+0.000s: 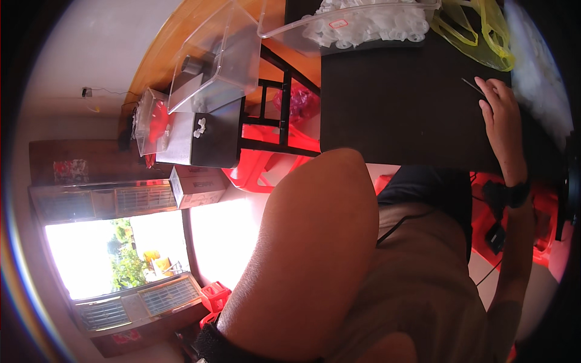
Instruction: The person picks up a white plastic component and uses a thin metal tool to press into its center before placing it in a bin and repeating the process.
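My right hand (pixel 501 115) is over the right side of the black table (pixel 387 103), fingers bent around a thin metal stick-like tool (pixel 471 84). The tool's tip points away to the left, and its exact kind is too small to make out. My left arm (pixel 308 254) is bent up close to the camera, its elbow near the table's front edge. A black band shows at the lower left on that arm, and my left hand is out of sight. Beyond my right hand lies a yellow plastic bag (pixel 497 36).
A clear bin (pixel 284 27) of small white plastic parts (pixel 369 24) stands at the table's far edge. Whitish clear plastic (pixel 538 72) lies at the right. Another clear bin (pixel 236 66), red stools (pixel 254 166) and a carton (pixel 196 187) are to the left.
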### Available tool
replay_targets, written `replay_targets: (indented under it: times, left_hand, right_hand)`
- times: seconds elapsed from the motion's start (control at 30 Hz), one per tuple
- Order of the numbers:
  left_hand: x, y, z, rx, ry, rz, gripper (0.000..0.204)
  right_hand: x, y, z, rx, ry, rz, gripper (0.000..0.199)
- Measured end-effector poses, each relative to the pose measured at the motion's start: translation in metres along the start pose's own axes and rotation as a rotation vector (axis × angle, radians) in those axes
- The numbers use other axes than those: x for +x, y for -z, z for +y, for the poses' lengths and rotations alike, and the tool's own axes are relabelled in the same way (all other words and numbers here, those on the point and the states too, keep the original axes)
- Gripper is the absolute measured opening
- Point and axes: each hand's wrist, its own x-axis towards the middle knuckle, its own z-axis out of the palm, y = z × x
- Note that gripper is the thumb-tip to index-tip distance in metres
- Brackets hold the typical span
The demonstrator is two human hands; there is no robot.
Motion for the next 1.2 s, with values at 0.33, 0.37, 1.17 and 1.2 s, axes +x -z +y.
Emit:
replay_targets:
  times: [0.33, 0.37, 1.17, 1.2]
  left_hand:
    - [0.0, -0.015, -0.015, 0.099, -0.04, -0.026, 0.004]
    - [-0.001, -0.018, -0.017, 0.114, -0.044, -0.023, 0.004]
    - [-0.022, -0.061, -0.047, 0.329, -0.14, -0.013, 0.004]
    - [-0.023, -0.062, -0.047, 0.337, -0.144, -0.017, 0.004]
  right_hand:
    - [0.022, 0.036, -0.156, 1.271, 0.12, -0.392, 0.057]
    - [0.02, 0.033, -0.169, 1.276, 0.127, -0.399, 0.057]
    - [0.032, 0.009, -0.199, 1.643, 0.057, -0.57, 0.032]
    - [0.036, 0.013, -0.2, 1.526, 0.135, -0.488, 0.025]
